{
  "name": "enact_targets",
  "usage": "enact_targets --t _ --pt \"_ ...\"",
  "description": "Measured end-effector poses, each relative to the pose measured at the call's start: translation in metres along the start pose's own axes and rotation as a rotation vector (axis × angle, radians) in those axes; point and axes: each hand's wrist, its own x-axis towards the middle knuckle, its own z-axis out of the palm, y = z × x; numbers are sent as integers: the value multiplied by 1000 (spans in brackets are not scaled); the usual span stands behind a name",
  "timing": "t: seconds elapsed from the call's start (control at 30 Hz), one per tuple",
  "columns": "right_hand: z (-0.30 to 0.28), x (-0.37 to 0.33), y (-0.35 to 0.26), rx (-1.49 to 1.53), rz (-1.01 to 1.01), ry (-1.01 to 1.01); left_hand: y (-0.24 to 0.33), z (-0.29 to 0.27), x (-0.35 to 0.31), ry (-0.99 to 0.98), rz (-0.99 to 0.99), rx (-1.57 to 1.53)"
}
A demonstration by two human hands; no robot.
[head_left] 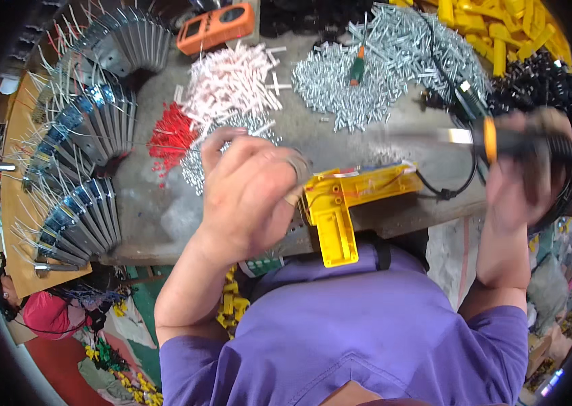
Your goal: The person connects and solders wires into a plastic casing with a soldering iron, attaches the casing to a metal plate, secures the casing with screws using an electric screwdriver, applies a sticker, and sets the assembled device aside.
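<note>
An L-shaped yellow plastic housing half (340, 196) with wires laid in it overhangs the table's near edge. My left hand (248, 189) is at its left end, fingers curled closed. Whether those fingers grip the housing or some small part is hidden. On the right, my right hand (512, 176) is wrapped round a black-and-orange screwdriver-like power tool (543, 145). Its metal shank, smeared by motion, points left above the housing. Small silver screws (198, 166) and short red pieces (172, 139) lie just beyond my left hand.
White sleeve-like pieces (232, 84) and a heap of silver screws (374, 71) spread across the table. Grey metal parts with wires (89, 128) stand in fanned rows at left. An orange meter (216, 28), yellow housings (502, 27) and black parts (539, 84) sit farther back. A black cable (451, 193) loops at right.
</note>
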Motion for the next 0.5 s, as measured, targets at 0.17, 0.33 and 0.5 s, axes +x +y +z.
enact_targets --t 0.17,0.33,0.5 --pt "55 93 83 -261 46 -176 -32 2 21 40 -363 -14" --pt "106 148 149 -163 173 -198 -40 22 39 -71 -443 -256" --pt "126 154 176 -330 580 -339 -24 37 52 -278 -530 -835"
